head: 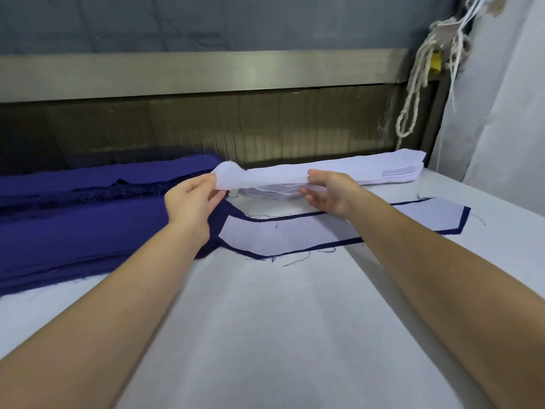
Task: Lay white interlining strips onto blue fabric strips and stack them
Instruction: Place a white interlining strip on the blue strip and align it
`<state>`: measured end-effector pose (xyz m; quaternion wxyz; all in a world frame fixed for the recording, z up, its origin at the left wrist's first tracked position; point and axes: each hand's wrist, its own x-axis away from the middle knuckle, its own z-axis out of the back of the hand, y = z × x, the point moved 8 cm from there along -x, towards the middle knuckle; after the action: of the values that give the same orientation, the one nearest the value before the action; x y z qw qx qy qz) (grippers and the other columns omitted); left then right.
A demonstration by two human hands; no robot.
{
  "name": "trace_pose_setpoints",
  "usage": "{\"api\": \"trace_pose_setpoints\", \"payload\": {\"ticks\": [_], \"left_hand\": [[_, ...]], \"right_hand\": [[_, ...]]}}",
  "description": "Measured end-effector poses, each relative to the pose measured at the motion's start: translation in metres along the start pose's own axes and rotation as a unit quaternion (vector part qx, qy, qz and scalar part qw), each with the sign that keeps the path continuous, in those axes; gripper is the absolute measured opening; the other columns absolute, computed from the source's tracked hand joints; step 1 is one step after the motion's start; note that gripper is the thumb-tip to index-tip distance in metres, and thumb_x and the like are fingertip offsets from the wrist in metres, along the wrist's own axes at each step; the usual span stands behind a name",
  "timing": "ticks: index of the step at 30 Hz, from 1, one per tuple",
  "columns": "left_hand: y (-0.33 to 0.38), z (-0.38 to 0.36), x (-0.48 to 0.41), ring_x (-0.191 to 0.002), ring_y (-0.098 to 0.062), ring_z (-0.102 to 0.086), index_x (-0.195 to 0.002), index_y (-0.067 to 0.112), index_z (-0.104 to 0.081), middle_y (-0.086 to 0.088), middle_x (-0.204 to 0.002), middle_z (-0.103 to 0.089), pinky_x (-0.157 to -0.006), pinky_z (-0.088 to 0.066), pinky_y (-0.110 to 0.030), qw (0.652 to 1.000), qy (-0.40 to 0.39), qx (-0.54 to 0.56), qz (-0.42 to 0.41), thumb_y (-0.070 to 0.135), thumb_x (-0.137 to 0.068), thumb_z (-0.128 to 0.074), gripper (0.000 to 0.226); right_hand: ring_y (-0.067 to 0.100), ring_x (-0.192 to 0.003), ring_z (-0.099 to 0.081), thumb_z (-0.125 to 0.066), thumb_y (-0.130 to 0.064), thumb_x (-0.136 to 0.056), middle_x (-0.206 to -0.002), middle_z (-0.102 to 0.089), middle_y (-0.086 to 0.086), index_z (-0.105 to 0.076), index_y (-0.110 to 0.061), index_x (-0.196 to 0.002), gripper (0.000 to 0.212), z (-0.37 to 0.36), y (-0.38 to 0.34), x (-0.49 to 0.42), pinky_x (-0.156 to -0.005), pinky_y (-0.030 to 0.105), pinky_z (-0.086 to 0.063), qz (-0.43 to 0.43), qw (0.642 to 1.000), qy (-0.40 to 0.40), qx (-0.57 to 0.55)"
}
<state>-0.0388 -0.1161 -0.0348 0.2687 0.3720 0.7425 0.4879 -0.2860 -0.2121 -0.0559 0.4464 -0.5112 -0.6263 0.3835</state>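
A pile of white interlining strips [392, 169] lies at the back of the table. My left hand [191, 199] pinches the left end of the top white strip [265, 175] and lifts it off the pile. My right hand [330, 191] holds the same strip near its middle, thumb on top and fingers under it. In front of the pile lies a blue fabric strip [463, 222] with a white interlining strip [295, 234] laid on it, blue showing around the edges. A thick stack of blue fabric [88, 225] lies to the left.
The white table surface [265, 320] stretches toward me, with loose blue threads near the laid strip. A metal rail and dark panel [206, 75] run along the back. Pale cords [418, 84] hang at the back right beside a white sheet [501, 113].
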Motion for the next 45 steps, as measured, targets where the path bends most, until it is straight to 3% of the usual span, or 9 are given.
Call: {"api": "trace_pose_setpoints", "payload": {"ticks": [6, 11, 16, 20, 26, 30, 36, 41, 45], "left_hand": [[0.009, 0.014, 0.000, -0.096, -0.016, -0.064, -0.086, 0.011, -0.066, -0.006, -0.109, -0.063, -0.072, -0.057, -0.021, 0.998, -0.022, -0.061, -0.008, -0.007, -0.084, -0.062, 0.019], [0.006, 0.014, 0.006, -0.089, -0.014, -0.065, -0.088, 0.009, -0.067, -0.006, -0.104, -0.064, -0.063, -0.056, -0.017, 0.992, -0.075, -0.099, -0.003, -0.008, -0.082, -0.064, 0.019], [0.002, 0.009, 0.015, -0.084, -0.014, -0.066, -0.086, 0.010, -0.067, -0.006, -0.103, -0.064, -0.066, -0.057, -0.018, 0.980, -0.122, -0.154, -0.025, -0.006, -0.082, -0.066, 0.017], [0.002, 0.007, 0.019, -0.087, -0.015, -0.065, -0.082, 0.015, -0.069, -0.003, -0.098, -0.066, -0.067, -0.057, -0.020, 0.971, -0.127, -0.192, -0.064, 0.004, -0.086, -0.065, 0.012], [-0.005, 0.009, 0.023, -0.086, -0.017, -0.066, -0.081, 0.017, -0.071, -0.006, -0.096, -0.069, -0.070, -0.055, -0.024, 0.964, -0.132, -0.218, -0.080, 0.012, -0.086, -0.067, 0.008], [0.001, 0.010, 0.026, -0.062, -0.007, -0.066, -0.082, 0.019, -0.071, -0.002, -0.095, -0.067, -0.066, -0.058, -0.022, 0.951, -0.140, -0.252, -0.115, 0.006, -0.085, -0.067, 0.013], [0.006, 0.013, 0.030, -0.055, 0.000, -0.062, -0.096, 0.021, -0.068, 0.006, -0.093, -0.066, -0.059, -0.052, -0.013, 0.938, -0.158, -0.273, -0.142, 0.003, -0.082, -0.068, 0.022], [0.000, 0.006, 0.034, -0.058, -0.001, -0.059, -0.103, 0.024, -0.068, 0.011, -0.093, -0.065, -0.060, -0.052, -0.013, 0.917, -0.210, -0.306, -0.146, 0.000, -0.079, -0.070, 0.034], [-0.001, 0.002, 0.038, -0.058, -0.007, -0.055, -0.103, 0.027, -0.067, 0.011, -0.106, -0.063, -0.070, -0.051, -0.023, 0.873, -0.209, -0.393, -0.200, 0.004, -0.081, -0.069, 0.031]], "right_hand": [[0.017, -0.064, -0.062, -0.058, 0.000, -0.089, -0.086, -0.058, 0.007, -0.061, -0.007, -0.089, 0.008, 0.035, -0.011, 0.006, -0.045, 0.018, -0.048, -0.007, 0.999, 0.050, 0.008], [0.017, -0.066, -0.059, -0.053, 0.010, -0.087, -0.083, -0.058, 0.012, -0.060, -0.009, -0.106, 0.028, 0.074, -0.030, 0.016, -0.046, 0.017, -0.050, 0.018, 0.995, 0.099, 0.011], [0.020, -0.079, -0.065, -0.061, 0.002, -0.087, -0.096, -0.060, 0.008, -0.060, -0.005, -0.104, 0.018, 0.106, -0.033, 0.026, -0.059, 0.024, -0.054, 0.018, 0.994, 0.104, 0.000], [0.018, -0.076, -0.063, -0.066, 0.003, -0.083, -0.090, -0.060, 0.009, -0.059, -0.002, -0.108, 0.027, 0.131, -0.034, 0.033, -0.055, 0.023, -0.057, 0.051, 0.983, 0.162, -0.074], [0.021, -0.069, -0.056, -0.053, 0.018, -0.078, -0.083, -0.058, 0.012, -0.067, -0.019, -0.094, 0.043, 0.156, -0.035, 0.048, -0.049, 0.021, -0.051, 0.049, 0.983, 0.174, 0.012], [0.021, -0.063, -0.053, -0.049, 0.018, -0.078, -0.077, -0.055, 0.012, -0.063, -0.017, -0.107, 0.048, 0.156, -0.038, 0.052, -0.053, 0.023, -0.051, 0.070, 0.987, 0.142, 0.038], [0.018, -0.080, -0.061, -0.059, 0.002, -0.083, -0.092, -0.061, 0.003, -0.067, -0.011, -0.096, 0.020, 0.157, -0.057, 0.055, -0.063, 0.025, -0.053, 0.136, 0.981, 0.140, 0.010], [0.017, -0.075, -0.055, -0.065, 0.001, -0.080, -0.088, -0.062, 0.008, -0.069, -0.007, -0.103, 0.025, 0.190, -0.054, 0.058, -0.069, 0.022, -0.045, 0.151, 0.930, 0.262, 0.211], [0.021, -0.091, -0.052, -0.067, 0.001, -0.076, -0.093, -0.061, 0.005, -0.071, -0.012, -0.098, 0.026, 0.196, -0.055, 0.059, -0.090, 0.033, -0.046, 0.151, 0.899, 0.287, 0.296]]}}
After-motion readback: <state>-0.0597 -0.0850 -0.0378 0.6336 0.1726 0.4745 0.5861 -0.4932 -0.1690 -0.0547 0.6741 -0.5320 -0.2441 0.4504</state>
